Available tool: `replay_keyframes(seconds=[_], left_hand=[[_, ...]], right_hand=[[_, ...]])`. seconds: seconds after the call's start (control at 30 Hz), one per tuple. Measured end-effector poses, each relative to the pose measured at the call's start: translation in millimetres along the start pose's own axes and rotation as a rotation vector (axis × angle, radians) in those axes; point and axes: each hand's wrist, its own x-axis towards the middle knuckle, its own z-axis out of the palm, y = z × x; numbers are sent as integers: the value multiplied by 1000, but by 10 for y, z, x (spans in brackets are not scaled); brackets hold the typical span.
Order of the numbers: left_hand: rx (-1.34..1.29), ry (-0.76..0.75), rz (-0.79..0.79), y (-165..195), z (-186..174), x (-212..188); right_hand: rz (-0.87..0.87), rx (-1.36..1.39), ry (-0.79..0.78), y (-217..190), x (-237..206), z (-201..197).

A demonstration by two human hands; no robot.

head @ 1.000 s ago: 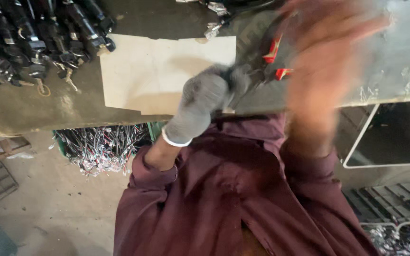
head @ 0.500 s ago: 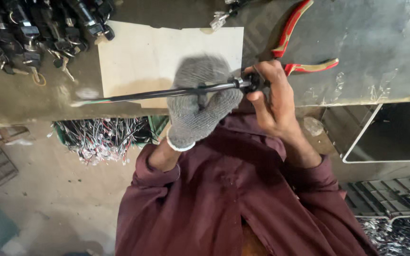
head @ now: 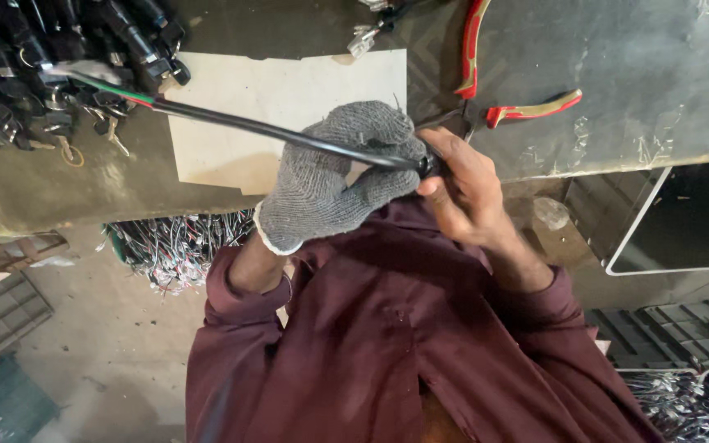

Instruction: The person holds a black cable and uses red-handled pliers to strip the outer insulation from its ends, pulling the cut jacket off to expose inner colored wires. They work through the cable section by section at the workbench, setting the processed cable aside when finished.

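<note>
Left hand, grey knit glove, clamped round black cable mid-length. Right hand, bare, pinching cable's near end at fingertips. Cable held above worktop, over pale card sheet. Far end already stripped: green, red, white cores showing. Near end hidden, state unclear. Red-handled pliers lie unused just beyond right hand. Pile of black cables far left, apparently finished or waiting.

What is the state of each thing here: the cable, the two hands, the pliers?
Black cable: held in both hands, coloured wires bared at its far end.
Left hand: gloved, closed around the cable.
Right hand: bare, pinching the cable's near end.
Red-handled pliers: lying on the bench, handles apart.
</note>
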Motion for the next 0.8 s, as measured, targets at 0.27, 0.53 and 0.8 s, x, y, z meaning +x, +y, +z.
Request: replay_keyframes(seconds=[0.27, 0.53, 0.8], left_hand=[[-51, 17, -20, 54, 5, 25], [130, 231, -21, 173, 173, 25], [-212, 36, -61, -45, 275, -87]], right_hand=[[77, 112, -83, -86, 121, 15], [477, 761, 7, 38, 65, 107], [422, 631, -149, 129, -30, 56]])
